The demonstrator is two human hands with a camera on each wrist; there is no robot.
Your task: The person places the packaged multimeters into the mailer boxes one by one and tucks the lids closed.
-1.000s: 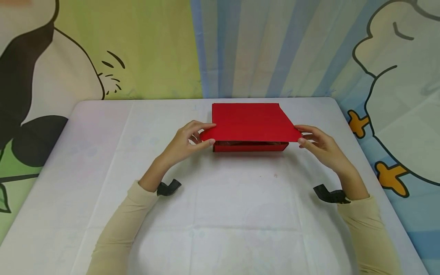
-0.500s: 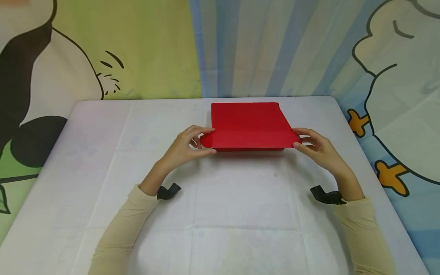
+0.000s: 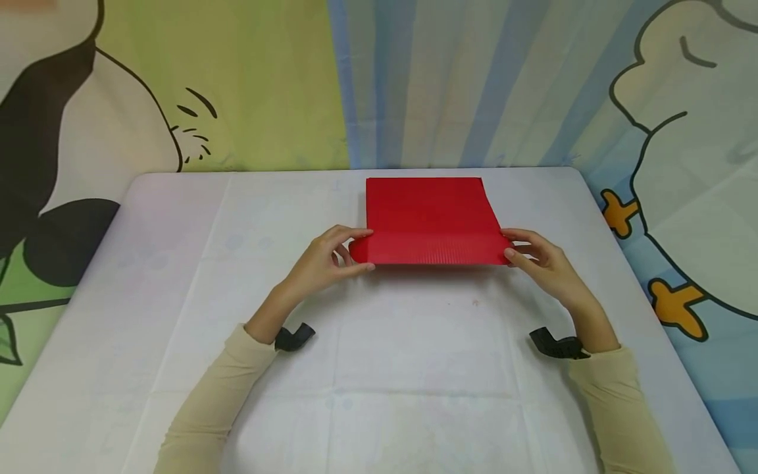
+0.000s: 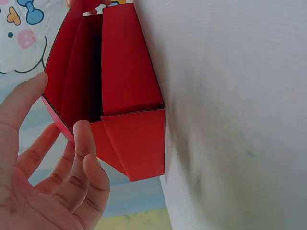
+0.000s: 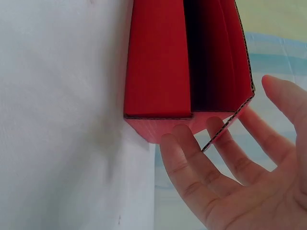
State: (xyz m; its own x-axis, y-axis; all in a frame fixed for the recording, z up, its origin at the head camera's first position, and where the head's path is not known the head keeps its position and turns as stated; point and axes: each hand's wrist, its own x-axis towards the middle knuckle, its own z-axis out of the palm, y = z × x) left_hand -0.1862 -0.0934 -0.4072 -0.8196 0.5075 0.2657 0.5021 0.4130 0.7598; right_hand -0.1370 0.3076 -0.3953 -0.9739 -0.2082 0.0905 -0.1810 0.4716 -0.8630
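Note:
A red cardboard box with a hinged lid [image 3: 426, 210] sits at the far part of the table. In the head view the lid covers the box body. Both wrist views show a gap between the lid and the box's front wall [image 4: 129, 62], so the lid is partly raised. At the lid's left front corner, my left hand [image 3: 322, 263] holds the edge between thumb and fingers. My right hand [image 3: 547, 266] holds the right front corner likewise, its fingers around the side flap [image 5: 225, 129]. Shadow hides the box's inside.
A white cloth covers the table [image 3: 414, 368]. Behind it hangs a printed curtain [image 3: 450, 79] with cartoon figures and stripes. Black straps [image 3: 295, 337] sit at both wrists, by the beige sleeves [image 3: 207, 401].
The lid's front edge has come down and toward me, hiding the front wall and opening seen earlier in the head view. Both hands have lowered with it, the right also shifting slightly inward.

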